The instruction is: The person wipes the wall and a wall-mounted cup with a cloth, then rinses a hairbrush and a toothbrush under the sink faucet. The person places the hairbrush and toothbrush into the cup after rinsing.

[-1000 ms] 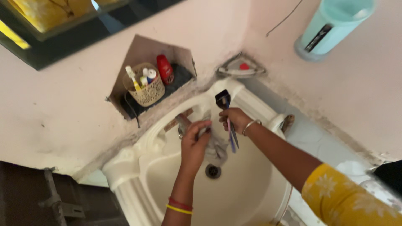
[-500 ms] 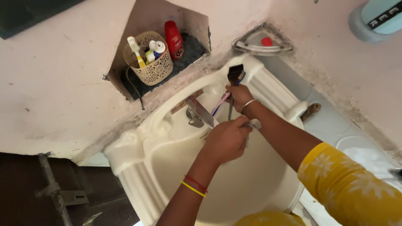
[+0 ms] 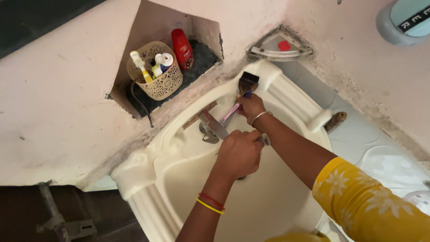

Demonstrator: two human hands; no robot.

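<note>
My right hand (image 3: 251, 107) grips the brush (image 3: 247, 83) at 12 o'clock over the sink (image 3: 148, 179), bristles up to stay clear, while my left hand (image 3: 239, 153) is clenched around the tap (image 3: 210, 127) below it.

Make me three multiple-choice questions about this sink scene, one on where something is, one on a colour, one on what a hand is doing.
1. Where does the cream basket of toiletries stand?
A. in the wall niche
B. in the sink bowl
C. on the floor

2. What colour is the bottle beside the basket?
A. green
B. red
C. white

3. What is the right hand doing?
A. resting flat on the wall
B. hanging free
C. gripping a black-bristled brush and a pink toothbrush

Answers:
1 A, the basket sits inside the recess above the sink.
2 B, its body and cap are red.
3 C, the fingers close round both handles by the tap; the left hand is closed just below it.
</note>
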